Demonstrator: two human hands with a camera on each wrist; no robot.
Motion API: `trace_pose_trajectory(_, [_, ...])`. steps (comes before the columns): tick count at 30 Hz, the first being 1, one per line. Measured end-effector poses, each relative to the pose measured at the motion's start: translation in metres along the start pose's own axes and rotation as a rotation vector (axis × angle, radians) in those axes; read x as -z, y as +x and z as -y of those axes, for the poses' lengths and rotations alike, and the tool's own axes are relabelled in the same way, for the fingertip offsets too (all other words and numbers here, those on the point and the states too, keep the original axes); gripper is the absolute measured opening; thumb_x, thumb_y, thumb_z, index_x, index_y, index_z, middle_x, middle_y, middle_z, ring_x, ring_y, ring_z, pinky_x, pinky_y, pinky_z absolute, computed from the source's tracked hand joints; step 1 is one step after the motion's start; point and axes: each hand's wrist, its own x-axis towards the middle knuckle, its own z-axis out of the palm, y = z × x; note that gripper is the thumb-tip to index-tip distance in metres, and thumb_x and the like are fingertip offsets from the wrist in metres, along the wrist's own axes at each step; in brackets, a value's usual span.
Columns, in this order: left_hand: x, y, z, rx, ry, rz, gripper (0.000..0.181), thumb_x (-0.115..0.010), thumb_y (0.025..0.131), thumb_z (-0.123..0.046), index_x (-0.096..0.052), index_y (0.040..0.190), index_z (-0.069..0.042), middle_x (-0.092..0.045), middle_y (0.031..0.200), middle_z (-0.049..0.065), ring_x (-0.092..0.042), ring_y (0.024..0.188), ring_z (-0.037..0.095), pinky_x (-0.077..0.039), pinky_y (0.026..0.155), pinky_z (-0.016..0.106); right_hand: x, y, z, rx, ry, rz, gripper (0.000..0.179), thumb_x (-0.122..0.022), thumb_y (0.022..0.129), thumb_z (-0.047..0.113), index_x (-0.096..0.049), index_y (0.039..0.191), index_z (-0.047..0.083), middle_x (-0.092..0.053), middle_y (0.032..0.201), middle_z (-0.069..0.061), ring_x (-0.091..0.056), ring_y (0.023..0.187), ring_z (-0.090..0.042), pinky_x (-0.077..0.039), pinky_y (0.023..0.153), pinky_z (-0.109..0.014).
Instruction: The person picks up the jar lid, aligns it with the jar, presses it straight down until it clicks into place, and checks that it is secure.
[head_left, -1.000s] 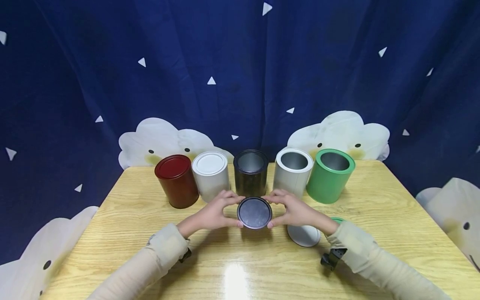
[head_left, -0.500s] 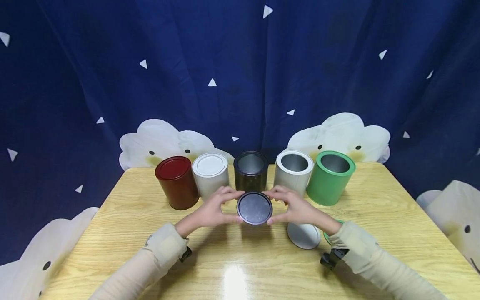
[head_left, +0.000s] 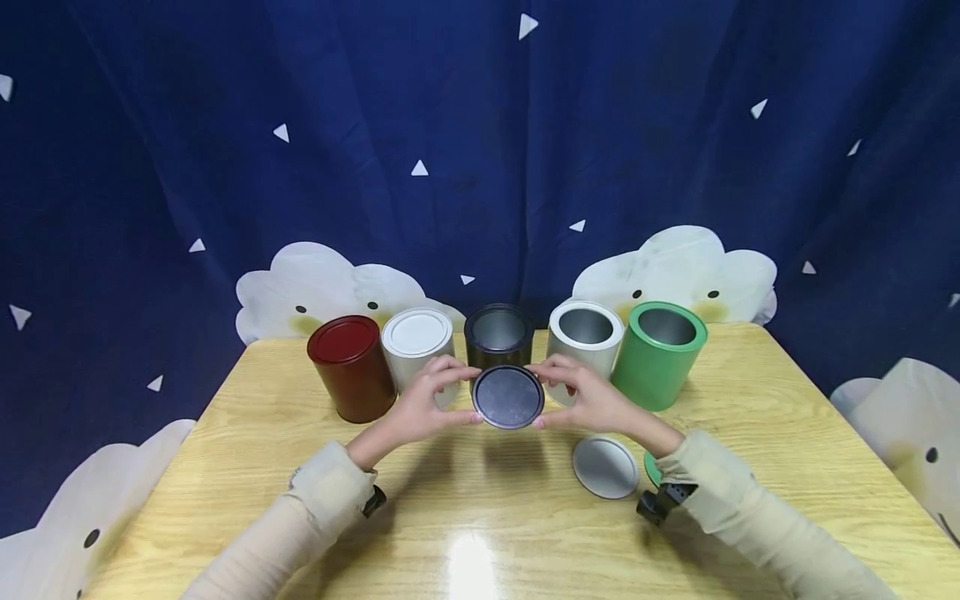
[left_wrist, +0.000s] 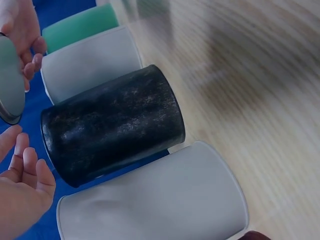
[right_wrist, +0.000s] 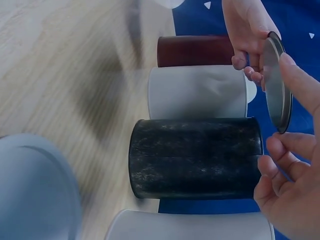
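Note:
Between my two hands a round black lid (head_left: 508, 397) is held up off the table, its face toward the head camera. My left hand (head_left: 424, 403) pinches its left edge between thumb and fingers, and my right hand (head_left: 592, 403) pinches the right edge the same way. Just behind the lid stands the black can (head_left: 501, 340), its top uncovered and its inside grey. Both wrist views show the lid from its side and underneath, level with the rim of the black can (right_wrist: 195, 159). Its silvery underside (right_wrist: 273, 85) shows in the right wrist view.
Left of the black can stand a dark red can (head_left: 351, 367) and a white can (head_left: 417, 342), both lidded. To its right are an uncovered white can (head_left: 587, 333) and an uncovered green can (head_left: 662, 358). A white lid (head_left: 605, 468) and a partly hidden green lid (head_left: 652, 469) lie near my right forearm.
Both hands have raised the black lid and moved it away from me, toward the black can. The lid now overlaps the can's lower front in the head view. The cans stay put.

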Motion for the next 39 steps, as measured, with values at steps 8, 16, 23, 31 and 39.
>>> trace_pose_trajectory(8, [0.006,0.008,0.0,-0.032,-0.008,0.029,0.052,-0.081,0.067,-0.017,-0.063,0.112,0.001,-0.057,0.099,0.009,-0.049,0.094,0.023,-0.041,0.075,0.037,0.007,0.007,0.003,-0.041,0.007,0.003,0.062,-0.083,0.063,0.021,-0.06,0.116,-0.001,-0.054,0.091,0.002,-0.045,0.079,-0.011,-0.038,0.059,-0.027])
trace_pose_trajectory(16, [0.01,0.019,-0.004,-0.043,0.026,0.016,0.055,-0.083,0.064,-0.017,-0.063,0.111,0.002,-0.057,0.099,0.009,-0.047,0.097,0.022,-0.04,0.081,0.034,0.015,0.015,0.004,-0.029,-0.021,-0.015,0.063,-0.084,0.062,0.021,-0.06,0.116,-0.001,-0.056,0.094,-0.001,-0.047,0.077,-0.015,-0.038,0.058,-0.027])
trace_pose_trajectory(23, [0.015,0.027,-0.003,-0.039,0.059,0.004,0.055,-0.082,0.064,-0.019,-0.063,0.112,0.002,-0.058,0.101,0.009,-0.049,0.098,0.023,-0.038,0.085,0.038,0.021,0.025,0.002,-0.006,-0.047,-0.022,0.061,-0.084,0.062,0.019,-0.06,0.115,-0.002,-0.059,0.099,-0.006,-0.048,0.076,-0.013,-0.038,0.057,-0.025])
trace_pose_trajectory(31, [0.021,0.038,0.0,-0.039,0.07,0.015,0.055,-0.082,0.065,-0.019,-0.062,0.112,0.003,-0.059,0.098,0.01,-0.05,0.098,0.024,-0.038,0.085,0.038,0.027,0.035,-0.002,-0.049,-0.08,-0.007,0.06,-0.082,0.064,0.022,-0.06,0.116,0.0,-0.057,0.094,-0.003,-0.044,0.072,-0.012,-0.037,0.057,-0.023])
trace_pose_trajectory(39, [0.023,0.046,0.009,-0.009,0.081,0.043,0.055,-0.08,0.067,-0.02,-0.061,0.113,0.004,-0.058,0.098,0.01,-0.05,0.097,0.023,-0.038,0.085,0.037,0.031,0.045,-0.009,-0.054,-0.073,0.013,0.061,-0.081,0.065,0.025,-0.06,0.117,0.001,-0.057,0.091,-0.001,-0.045,0.072,-0.011,-0.038,0.057,-0.023])
